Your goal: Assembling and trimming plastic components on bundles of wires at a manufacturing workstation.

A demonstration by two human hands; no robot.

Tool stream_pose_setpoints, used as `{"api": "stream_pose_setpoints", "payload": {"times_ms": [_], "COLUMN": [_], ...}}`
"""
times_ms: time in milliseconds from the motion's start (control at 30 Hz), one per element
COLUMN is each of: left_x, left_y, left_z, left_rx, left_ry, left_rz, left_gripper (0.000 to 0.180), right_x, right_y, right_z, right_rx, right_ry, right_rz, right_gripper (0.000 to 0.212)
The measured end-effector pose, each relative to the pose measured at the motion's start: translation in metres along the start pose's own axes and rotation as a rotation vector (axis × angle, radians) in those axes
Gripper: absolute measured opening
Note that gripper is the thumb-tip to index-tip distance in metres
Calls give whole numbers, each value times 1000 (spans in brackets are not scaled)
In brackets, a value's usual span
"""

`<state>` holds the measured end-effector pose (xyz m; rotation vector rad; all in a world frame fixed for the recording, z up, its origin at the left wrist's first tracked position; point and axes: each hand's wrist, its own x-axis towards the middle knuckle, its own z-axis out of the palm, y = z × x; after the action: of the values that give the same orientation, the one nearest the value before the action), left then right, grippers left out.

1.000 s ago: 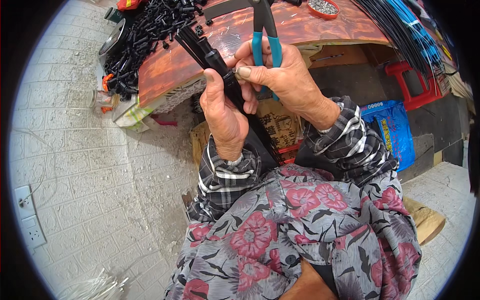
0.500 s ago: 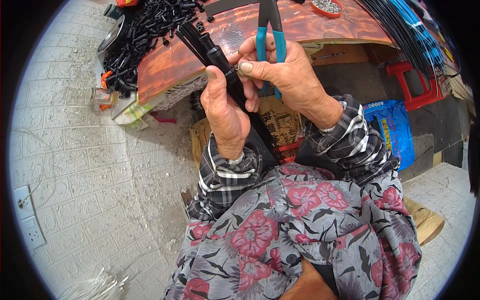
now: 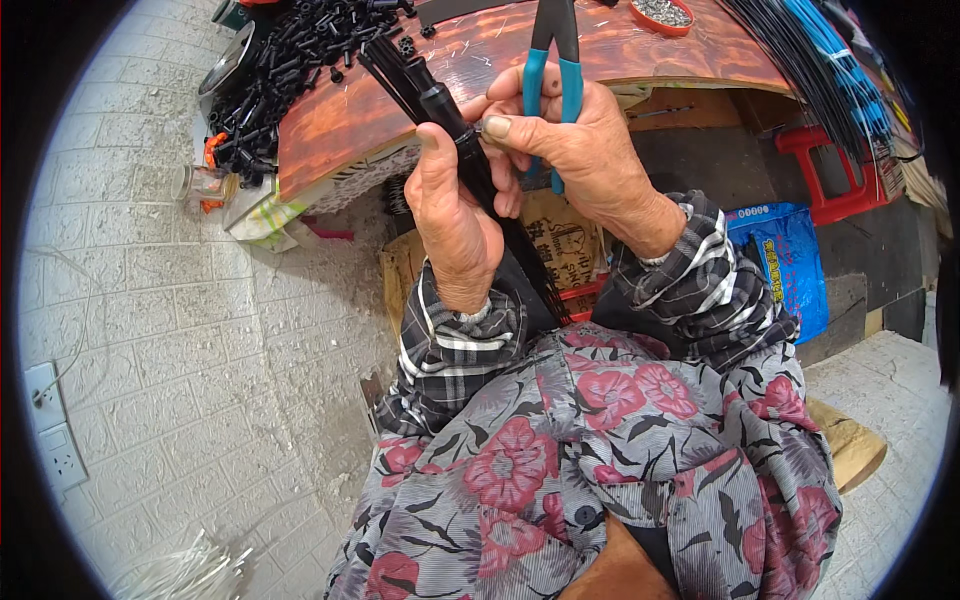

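Note:
A bundle of thin black rods with black plastic collars [image 3: 438, 104], like a folded umbrella frame, slants from the table edge down toward my lap. My left hand [image 3: 452, 225] is closed around it below the thicker collar, thumb pointing up along its side. In my right hand [image 3: 595, 160] sits a pair of pliers [image 3: 571, 88] with teal handles and dark jaws pointing up, away from the bundle. The right thumb and fingertips pinch together at the bundle's collar; any small piece between them is too small to make out.
On the reddish wooden table [image 3: 345, 130] lies a heap of black plastic fittings [image 3: 270, 95]. A red dish [image 3: 663, 14] of small metal pieces stands farther back. Black and blue rods [image 3: 825, 50] lie at right, above a red stool [image 3: 835, 180] and a blue bag [image 3: 790, 265].
The pliers and the top of the bundle have shifted slightly in the picture, along with the table. Both hands keep the same hold.

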<state>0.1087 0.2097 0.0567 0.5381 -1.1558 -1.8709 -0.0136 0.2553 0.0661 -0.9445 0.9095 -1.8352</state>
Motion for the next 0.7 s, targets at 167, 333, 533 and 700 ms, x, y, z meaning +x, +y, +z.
{"api": "stream_pose_setpoints", "payload": {"times_ms": [167, 333, 533, 700], "left_x": [0, 0, 1, -1], "left_y": [-1, -2, -3, 0], "left_z": [1, -2, 2, -3], "left_rx": [-53, -45, -13, -32], "left_ry": [29, 13, 67, 10], "left_rz": [12, 1, 10, 11], "left_gripper": [62, 63, 57, 65], "right_x": [-1, 0, -4, -12], "right_y": [2, 4, -1, 4], "right_z": [2, 2, 8, 13], "right_rx": [12, -67, -78, -262], "right_ry": [33, 63, 60, 51], "right_rz": [-2, -77, 6, -228], "right_gripper": [15, 16, 15, 11]}}
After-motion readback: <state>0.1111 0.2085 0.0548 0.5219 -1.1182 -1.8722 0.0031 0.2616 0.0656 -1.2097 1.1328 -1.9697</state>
